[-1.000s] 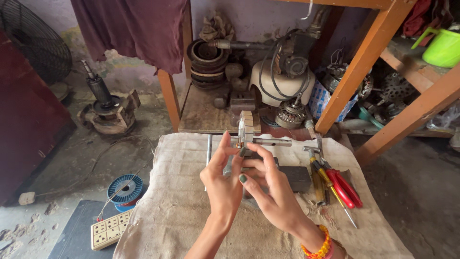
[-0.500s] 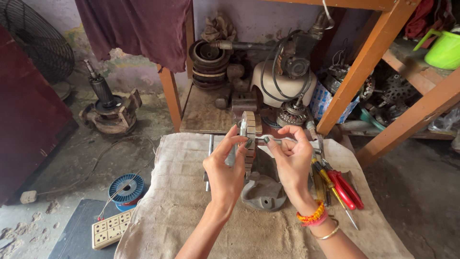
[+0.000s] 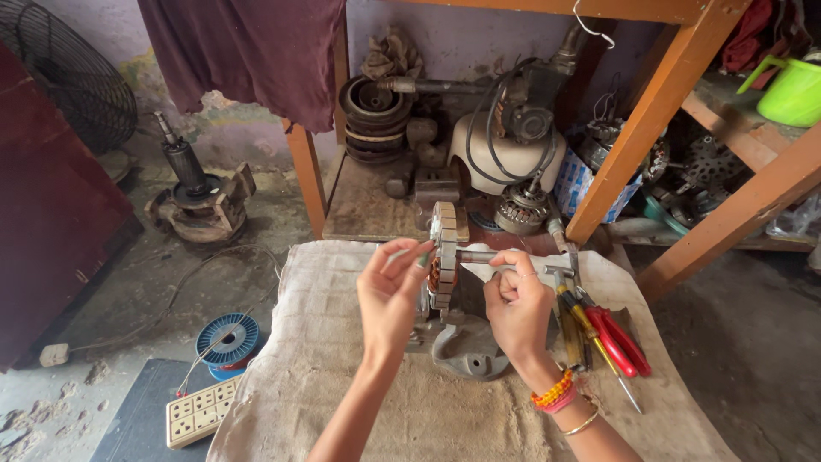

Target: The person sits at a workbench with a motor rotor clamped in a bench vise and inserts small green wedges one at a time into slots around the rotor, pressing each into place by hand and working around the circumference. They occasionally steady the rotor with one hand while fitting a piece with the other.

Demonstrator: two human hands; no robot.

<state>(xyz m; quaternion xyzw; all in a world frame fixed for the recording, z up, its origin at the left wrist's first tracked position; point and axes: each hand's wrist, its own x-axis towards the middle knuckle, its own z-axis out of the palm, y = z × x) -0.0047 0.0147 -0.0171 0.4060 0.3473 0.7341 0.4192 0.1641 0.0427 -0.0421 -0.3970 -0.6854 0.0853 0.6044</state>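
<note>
A round stator point(image 3: 443, 257) with copper windings stands on edge on a grey metal stand point(image 3: 466, 352), with a metal shaft point(image 3: 475, 255) sticking out to its right. My left hand point(image 3: 389, 293) is raised at the stator's left face. Its thumb and fingers pinch a thin pale strip point(image 3: 402, 253) against the stator. My right hand point(image 3: 516, 304) is closed in a fist around the shaft, just right of the stator. Bangles ring that wrist. All of this sits on a burlap cloth point(image 3: 342, 385).
Red-handled pliers point(image 3: 617, 338) and yellow screwdrivers point(image 3: 571, 318) lie right of my right hand. A blue wire spool point(image 3: 227, 340) and a white power strip point(image 3: 201, 412) lie on the floor at left. Orange wooden table legs point(image 3: 650, 120), old motor parts point(image 3: 513, 145) and a floor motor point(image 3: 201, 201) stand behind.
My hands, close together in front of the stator a second ago, have moved apart. The left now pinches at the stator's left face and the right has closed on the shaft.
</note>
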